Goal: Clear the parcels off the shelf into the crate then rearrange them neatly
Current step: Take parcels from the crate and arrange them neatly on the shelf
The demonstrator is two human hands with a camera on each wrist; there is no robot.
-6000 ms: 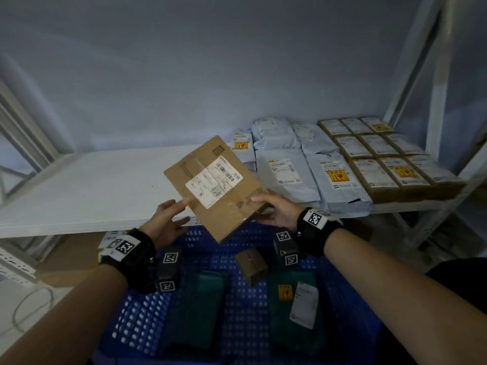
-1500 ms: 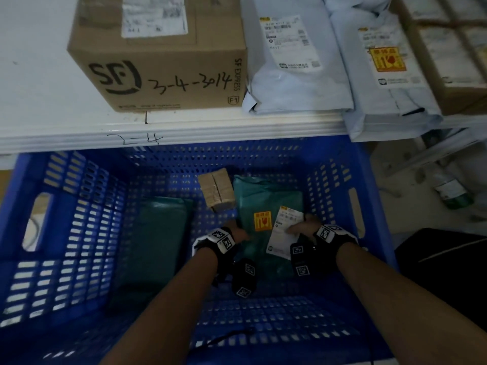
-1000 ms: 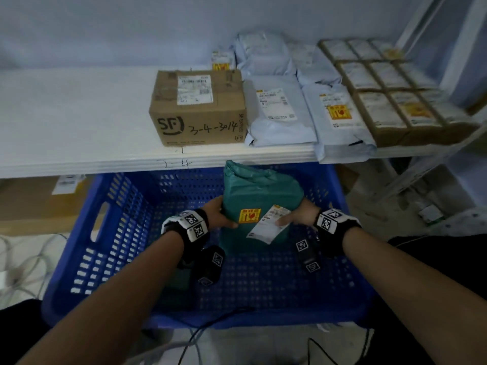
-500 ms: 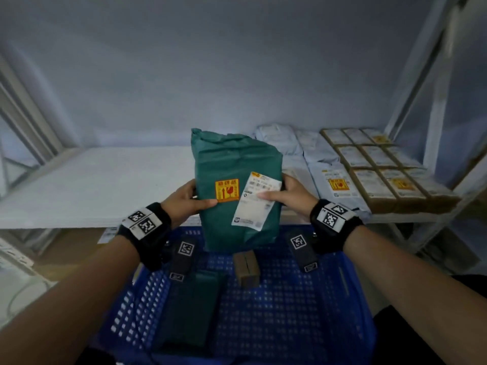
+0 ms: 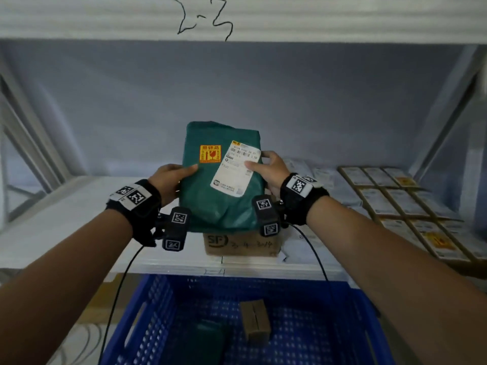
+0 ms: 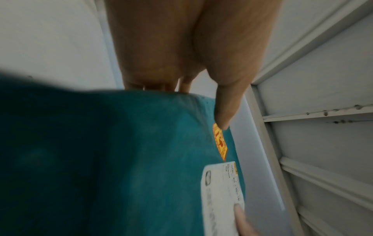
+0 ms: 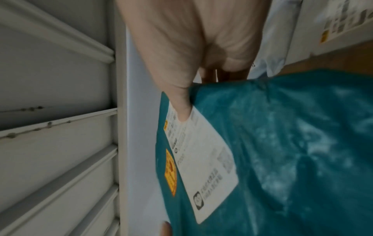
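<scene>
the green parcel (image 5: pixel 221 177) stands upright in the air between both hands, above the brown sf box (image 5: pixel 241 243) on the shelf (image 5: pixel 66 219). the left hand (image 5: pixel 168 180) grips its left edge, thumb laid on the front beside the orange sticker (image 5: pixel 210 154), fingers behind. the right hand (image 5: pixel 268 169) grips the right edge, thumb pressing the white label (image 5: pixel 234 169). below, the blue crate (image 5: pixel 147 325) holds a small brown box (image 5: pixel 255 322) and a dark green parcel (image 5: pixel 203 341).
</scene>
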